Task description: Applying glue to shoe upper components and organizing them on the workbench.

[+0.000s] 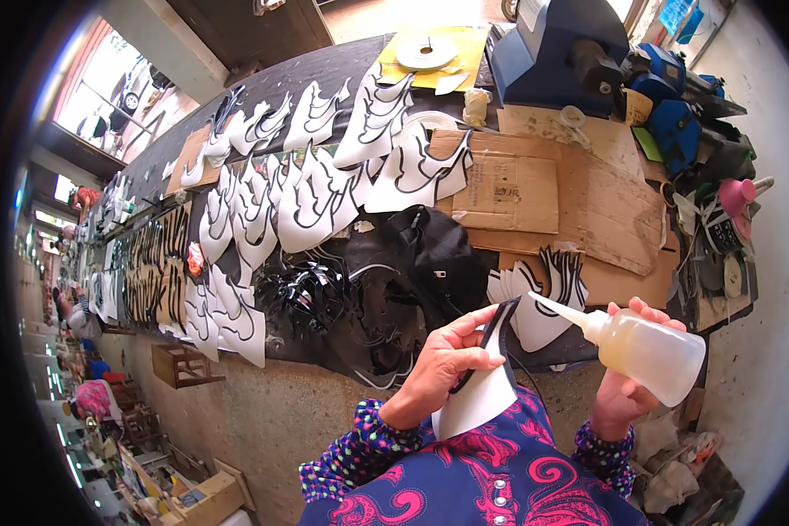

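My left hand (443, 364) pinches a white shoe-upper piece (475, 408) with a black edging, held up in front of my chest. The thumb presses on its face, and a dark pointed end sticks up past the fingers. In my right hand (622, 396) is a translucent squeeze bottle (659, 352) with a long tapered nozzle, partly filled with a pale yellowish liquid. The bottle lies tilted nearly level, its nozzle tip close to the piece's upper end; I cannot tell whether they touch. Just behind the nozzle, a fanned stack of white pieces (542, 326) rests on the table.
Rows of white black-edged pieces (316, 197) cover the dark table. A black bag (437, 259), a heap of black strips (302, 294) and cardboard sheets (513, 195) lie nearer. A blue machine (557, 53) and a tape roll (427, 53) stand at the back. A wooden stool (184, 364) is left.
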The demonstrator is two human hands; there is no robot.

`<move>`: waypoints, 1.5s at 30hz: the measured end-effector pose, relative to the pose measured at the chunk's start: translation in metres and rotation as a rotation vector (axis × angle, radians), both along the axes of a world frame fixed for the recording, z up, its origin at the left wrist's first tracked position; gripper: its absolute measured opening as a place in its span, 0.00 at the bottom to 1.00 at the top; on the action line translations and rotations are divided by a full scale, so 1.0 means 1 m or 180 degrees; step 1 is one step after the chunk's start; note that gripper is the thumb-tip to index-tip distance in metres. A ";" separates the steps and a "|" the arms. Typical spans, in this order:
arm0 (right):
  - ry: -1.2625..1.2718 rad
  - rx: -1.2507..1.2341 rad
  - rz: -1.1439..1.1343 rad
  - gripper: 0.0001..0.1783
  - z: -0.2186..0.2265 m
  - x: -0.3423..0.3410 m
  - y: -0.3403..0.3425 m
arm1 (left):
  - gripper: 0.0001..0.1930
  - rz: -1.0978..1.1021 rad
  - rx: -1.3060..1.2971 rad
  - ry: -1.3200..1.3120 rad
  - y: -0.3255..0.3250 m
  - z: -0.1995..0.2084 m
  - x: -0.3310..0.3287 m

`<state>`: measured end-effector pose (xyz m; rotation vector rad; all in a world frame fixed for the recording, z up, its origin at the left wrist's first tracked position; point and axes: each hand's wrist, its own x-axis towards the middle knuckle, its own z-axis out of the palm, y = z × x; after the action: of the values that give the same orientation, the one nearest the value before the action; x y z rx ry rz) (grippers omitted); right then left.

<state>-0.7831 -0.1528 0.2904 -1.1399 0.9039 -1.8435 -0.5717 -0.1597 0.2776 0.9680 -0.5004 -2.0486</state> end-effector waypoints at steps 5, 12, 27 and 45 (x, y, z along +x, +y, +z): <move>-0.0367 -0.0197 0.0547 0.43 -0.002 0.005 0.000 | 0.31 0.0052 0.0098 0.0128 0.001 -0.002 0.001; -0.0089 -0.0064 0.0444 0.42 -0.003 0.006 0.000 | 0.32 0.0121 0.0147 0.0470 0.003 -0.007 0.002; -0.0110 -0.0052 0.0390 0.41 -0.007 -0.008 -0.012 | 0.31 0.0017 0.0298 0.0547 -0.005 -0.011 -0.011; -0.0935 0.0454 -0.0990 0.42 -0.052 -0.119 -0.044 | 0.30 0.0513 -0.2296 -0.2531 -0.285 -0.021 -0.074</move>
<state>-0.9019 -0.1970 0.2381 -0.6451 1.0630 -2.0881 -0.6459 -0.4447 0.2567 1.2597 -1.3998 -1.1073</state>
